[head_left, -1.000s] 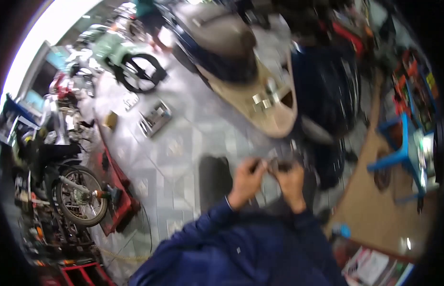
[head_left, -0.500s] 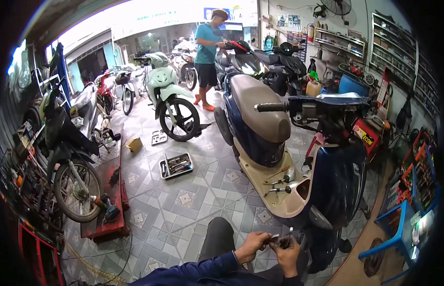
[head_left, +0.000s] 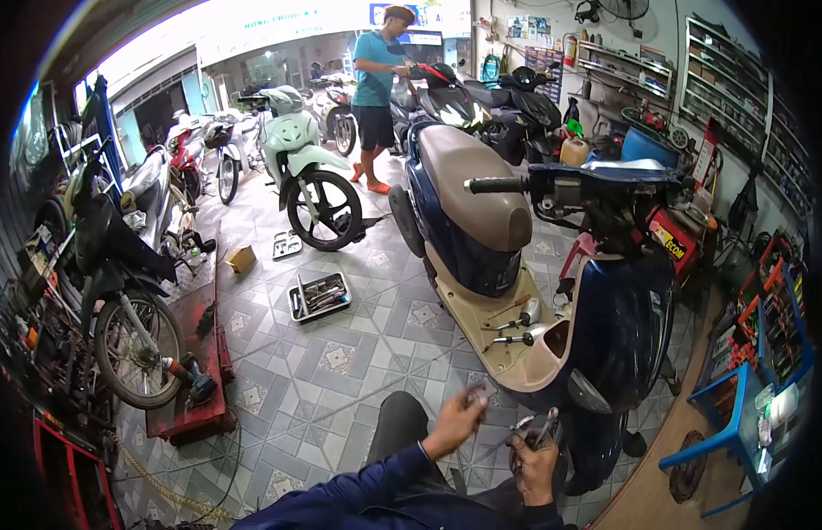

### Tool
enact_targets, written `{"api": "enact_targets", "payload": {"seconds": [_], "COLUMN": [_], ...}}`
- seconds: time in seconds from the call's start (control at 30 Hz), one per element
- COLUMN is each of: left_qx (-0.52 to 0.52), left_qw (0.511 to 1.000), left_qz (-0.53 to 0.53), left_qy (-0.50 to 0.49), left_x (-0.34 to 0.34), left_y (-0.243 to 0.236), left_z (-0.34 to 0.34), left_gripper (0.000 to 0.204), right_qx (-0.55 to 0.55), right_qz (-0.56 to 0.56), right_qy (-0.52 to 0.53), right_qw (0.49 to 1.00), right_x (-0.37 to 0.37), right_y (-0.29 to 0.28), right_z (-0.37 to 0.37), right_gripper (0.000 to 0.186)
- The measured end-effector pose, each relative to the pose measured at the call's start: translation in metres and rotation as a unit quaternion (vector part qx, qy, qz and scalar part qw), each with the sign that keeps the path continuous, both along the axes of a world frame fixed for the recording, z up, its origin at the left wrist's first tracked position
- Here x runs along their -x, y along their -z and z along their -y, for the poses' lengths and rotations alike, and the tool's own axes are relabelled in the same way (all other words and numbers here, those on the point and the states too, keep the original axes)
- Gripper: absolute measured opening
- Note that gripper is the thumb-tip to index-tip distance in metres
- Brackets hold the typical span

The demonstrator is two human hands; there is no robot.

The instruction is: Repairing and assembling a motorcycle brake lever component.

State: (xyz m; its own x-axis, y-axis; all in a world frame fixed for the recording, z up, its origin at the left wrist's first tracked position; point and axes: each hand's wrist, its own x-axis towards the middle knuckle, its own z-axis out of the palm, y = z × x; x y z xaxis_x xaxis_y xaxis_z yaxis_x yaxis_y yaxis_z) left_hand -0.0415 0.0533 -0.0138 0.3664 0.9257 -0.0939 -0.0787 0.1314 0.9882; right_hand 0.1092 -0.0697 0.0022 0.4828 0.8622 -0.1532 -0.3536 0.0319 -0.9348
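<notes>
My left hand (head_left: 464, 415) is raised, fingers pinched around a small, blurred object I cannot make out, apart from my right hand. My right hand (head_left: 534, 455) grips a small metal part (head_left: 545, 426) beside the lower front of the dark blue scooter (head_left: 618, 331). On that scooter's beige footboard (head_left: 492, 363) lie a screwdriver and two mirrors on stems (head_left: 533, 335). My legs (head_left: 395, 424) are below my hands.
A metal tray of tools (head_left: 315, 312) and a box (head_left: 241, 260) are on the tiled floor. A red lift (head_left: 203, 415) with motorbikes stands left, a blue plastic stool (head_left: 729, 380) right. A person in teal (head_left: 373, 79) stands at scooters behind.
My left hand has lifted up and away from my right hand, which still holds the metal part. The view has steadied since the blurred earliest frame and tilted up toward the shop.
</notes>
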Motion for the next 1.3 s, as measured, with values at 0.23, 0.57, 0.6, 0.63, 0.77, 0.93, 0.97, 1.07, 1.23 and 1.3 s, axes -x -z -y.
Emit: {"api": "enact_targets", "payload": {"seconds": [0.23, 0.57, 0.6, 0.63, 0.77, 0.93, 0.97, 1.07, 1.23, 1.3], "left_qx": [-0.594, -0.683, -0.674, -0.503, 0.022, 0.361, 0.419, 0.373, 0.046, -0.119], "left_qw": [0.774, 0.706, 0.716, 0.859, 0.985, 0.882, 0.842, 0.869, 0.992, 0.99], "left_qz": [-0.141, 0.002, -0.005, 0.04, 0.095, 0.296, 0.337, 0.287, 0.032, -0.024], "left_qy": [-0.169, -0.188, -0.181, -0.084, 0.144, 0.066, 0.054, 0.152, 0.11, 0.076], "left_x": [0.009, 0.015, 0.011, 0.001, -0.003, 0.004, -0.003, -0.008, -0.022, -0.02], "left_y": [-0.176, -0.268, -0.252, -0.227, -0.102, -0.053, -0.051, -0.051, -0.08, -0.065], "left_z": [-0.06, -0.045, -0.04, -0.031, -0.013, 0.025, 0.026, 0.028, 0.036, 0.037], "left_gripper": [0.087, 0.048, 0.048, 0.041, 0.033, 0.027, 0.026, 0.022, 0.018, 0.018], "right_qx": [0.018, 0.041, 0.039, 0.034, 0.022, 0.013, -0.012, -0.031, -0.014, 0.001], "right_qz": [-0.016, 0.013, 0.014, 0.016, 0.156, 0.103, 0.091, 0.075, 0.233, 0.273], "right_qy": [0.026, 0.022, 0.038, 0.056, 0.084, 0.041, 0.044, 0.039, 0.043, 0.034], "right_qw": [0.999, 0.999, 0.998, 0.998, 0.984, 0.994, 0.995, 0.996, 0.971, 0.961], "right_x": [-0.008, 0.0, 0.002, 0.001, -0.009, -0.022, -0.024, -0.022, -0.011, -0.005], "right_y": [0.011, 0.006, 0.002, -0.003, -0.025, -0.053, -0.054, -0.049, -0.062, -0.068], "right_z": [0.009, 0.022, 0.026, 0.024, 0.022, 0.013, 0.011, 0.011, 0.0, -0.005], "right_gripper": [0.014, 0.011, 0.01, 0.009, 0.01, 0.014, 0.013, 0.013, 0.018, 0.02]}}
